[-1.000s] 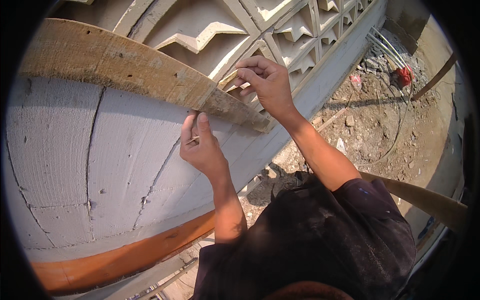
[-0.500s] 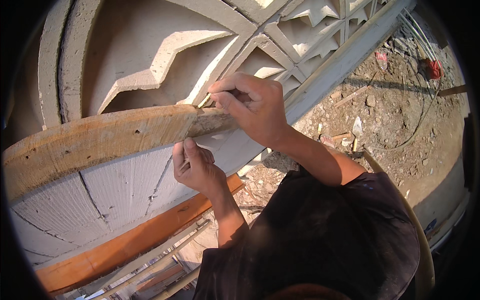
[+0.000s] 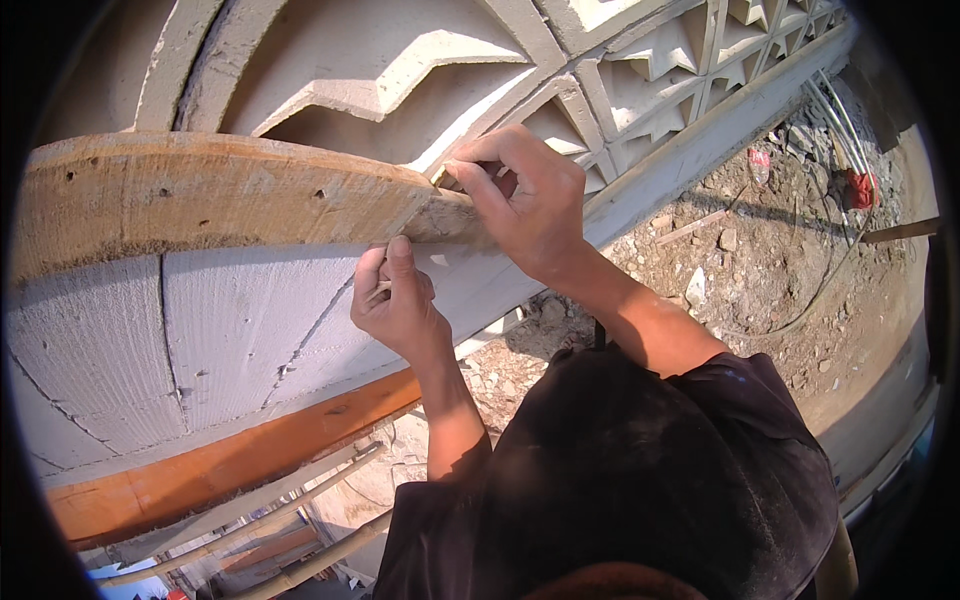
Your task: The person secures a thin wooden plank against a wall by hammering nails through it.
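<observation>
A curved wooden plank [image 3: 220,190] lies along the top of a white block wall [image 3: 250,310]. At its right end, my right hand [image 3: 530,200] is closed in a pinch on a small yellowish sliver [image 3: 439,175], whose kind I cannot make out. The sliver meets the spot where the plank's end touches a second wooden piece [image 3: 450,215]. Just below, my left hand [image 3: 400,305] is closed, thumb and fingertips up against the plank's lower edge. A thin pale stick [image 3: 380,288] shows between its curled fingers.
Cast concrete lattice panels [image 3: 640,80] rise behind the plank. An orange board [image 3: 240,455] runs along the wall's foot, above bamboo poles [image 3: 320,550]. Rubble ground [image 3: 760,270] lies at right, with a cable, pale pipes [image 3: 838,120] and a red object [image 3: 860,190].
The view has shifted, so the plank and wall sit differently in it. The right hand's pinched fingers are now closer to the plank's end. The left hand stays at the lower edge.
</observation>
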{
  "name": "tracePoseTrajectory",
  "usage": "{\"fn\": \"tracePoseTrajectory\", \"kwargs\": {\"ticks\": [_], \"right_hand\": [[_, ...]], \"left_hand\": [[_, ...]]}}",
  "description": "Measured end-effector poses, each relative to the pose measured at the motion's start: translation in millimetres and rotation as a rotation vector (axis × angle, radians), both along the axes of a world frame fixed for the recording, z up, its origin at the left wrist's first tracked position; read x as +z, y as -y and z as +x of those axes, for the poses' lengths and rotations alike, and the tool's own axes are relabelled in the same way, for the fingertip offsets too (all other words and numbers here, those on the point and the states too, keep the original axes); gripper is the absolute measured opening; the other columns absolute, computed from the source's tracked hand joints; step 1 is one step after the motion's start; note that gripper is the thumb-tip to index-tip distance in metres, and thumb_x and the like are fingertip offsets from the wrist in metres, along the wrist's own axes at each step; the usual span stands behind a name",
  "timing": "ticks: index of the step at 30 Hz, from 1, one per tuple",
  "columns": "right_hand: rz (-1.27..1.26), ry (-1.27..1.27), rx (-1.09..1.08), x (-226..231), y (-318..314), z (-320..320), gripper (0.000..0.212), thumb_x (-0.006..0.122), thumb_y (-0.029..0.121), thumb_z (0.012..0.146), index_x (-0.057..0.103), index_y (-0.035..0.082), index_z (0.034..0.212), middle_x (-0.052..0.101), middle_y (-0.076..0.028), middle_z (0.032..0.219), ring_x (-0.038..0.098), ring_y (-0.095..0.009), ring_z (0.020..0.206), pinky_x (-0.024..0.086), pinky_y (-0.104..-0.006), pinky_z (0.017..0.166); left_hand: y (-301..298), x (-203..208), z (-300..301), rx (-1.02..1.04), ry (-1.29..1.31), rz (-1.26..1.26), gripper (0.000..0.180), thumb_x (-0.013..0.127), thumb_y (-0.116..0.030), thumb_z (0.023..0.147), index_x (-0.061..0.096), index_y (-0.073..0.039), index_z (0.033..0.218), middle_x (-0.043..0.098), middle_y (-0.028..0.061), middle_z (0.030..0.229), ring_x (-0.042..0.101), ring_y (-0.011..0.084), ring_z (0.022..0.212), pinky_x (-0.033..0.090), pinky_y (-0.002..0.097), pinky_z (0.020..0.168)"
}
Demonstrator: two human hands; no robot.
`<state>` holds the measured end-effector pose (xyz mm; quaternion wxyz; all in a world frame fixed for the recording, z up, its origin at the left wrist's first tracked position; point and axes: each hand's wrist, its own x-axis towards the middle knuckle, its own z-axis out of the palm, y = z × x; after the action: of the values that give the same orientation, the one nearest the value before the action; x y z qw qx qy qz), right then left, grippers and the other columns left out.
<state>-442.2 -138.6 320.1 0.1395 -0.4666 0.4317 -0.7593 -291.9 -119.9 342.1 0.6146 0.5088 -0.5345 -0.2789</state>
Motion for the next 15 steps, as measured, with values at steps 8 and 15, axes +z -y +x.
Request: {"fn": "tracePoseTrajectory", "kwargs": {"ticks": [8, 15], "right_hand": [[0.066, 0.235, 0.124, 3.9, -2.4, 4.7, 0.010, 0.073, 0.006, 0.087, 0.066, 0.000, 0.087, 0.071, -0.009, 0.077, 0.071, -0.014, 0.068, 0.056, -0.0278, 0.061], [0.162, 0.419, 0.284, 6.1, -4.1, 5.7, 0.007, 0.071, 0.003, 0.091, 0.068, -0.002, 0.093, 0.070, -0.004, 0.080, 0.067, -0.007, 0.071, 0.054, -0.0220, 0.061]], "left_hand": [[2.3, -3.3, -6.0, -0.024, -0.007, -0.037, 0.020, 0.072, -0.014, 0.095, 0.064, -0.004, 0.080, 0.045, -0.0039, 0.052, 0.035, 0.0034, 0.045, 0.027, 0.0223, 0.043], [3.3, -3.3, -3.0, -0.050, -0.034, -0.039, 0.020, 0.077, -0.013, 0.092, 0.066, 0.000, 0.081, 0.052, -0.0029, 0.059, 0.039, 0.0029, 0.048, 0.025, 0.0213, 0.043]]}}
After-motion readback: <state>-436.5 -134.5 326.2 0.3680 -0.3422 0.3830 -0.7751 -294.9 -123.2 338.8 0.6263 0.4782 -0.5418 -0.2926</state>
